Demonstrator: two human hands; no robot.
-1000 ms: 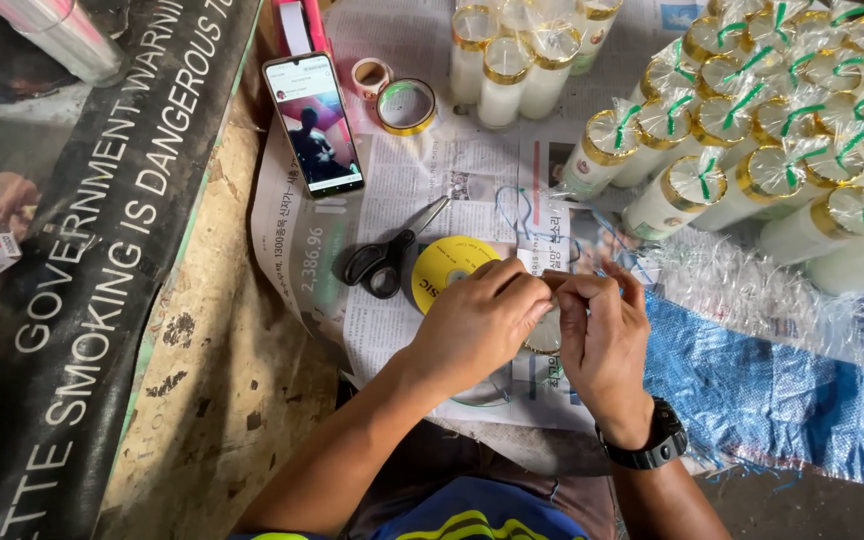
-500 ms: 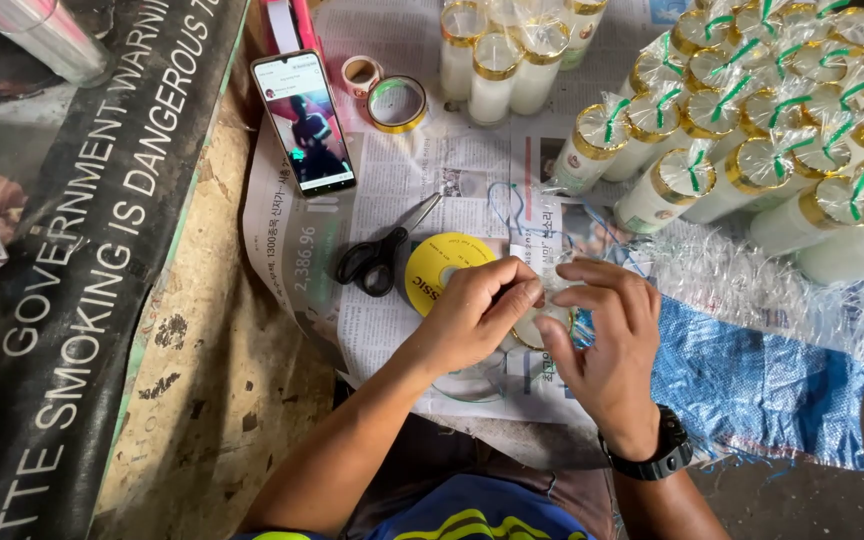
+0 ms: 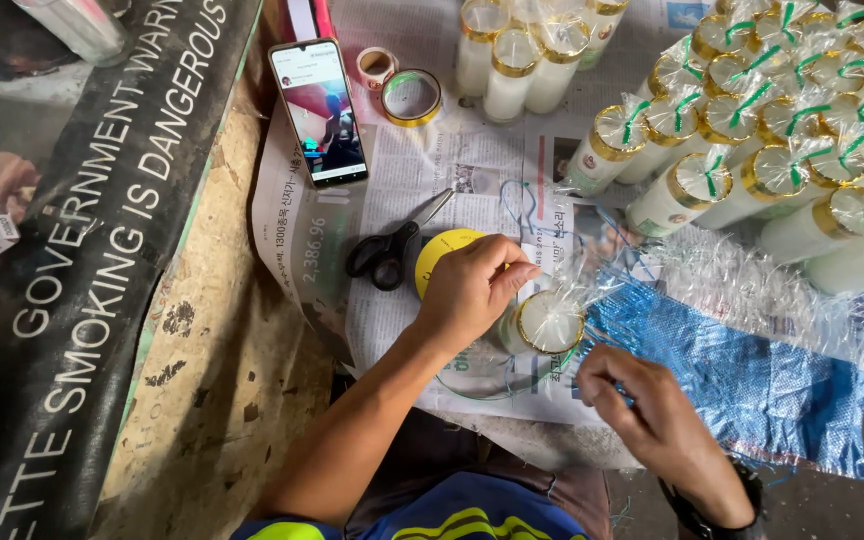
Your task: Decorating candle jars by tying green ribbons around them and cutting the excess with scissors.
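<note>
Having dropped back from candle (image 3: 549,322), right hand (image 3: 652,420)

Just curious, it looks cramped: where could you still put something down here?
Bare newspaper lies between the phone, scissors and standing candles; the blue sack is partly free. The wrapped candles crowd the far right.

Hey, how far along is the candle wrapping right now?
Done: many wrapped candles with green ties lie piled at the upper right. In hand: the left hand and right hand work clear film over one gold-rimmed candle. Left: three unwrapped candles stand at the top.
</note>
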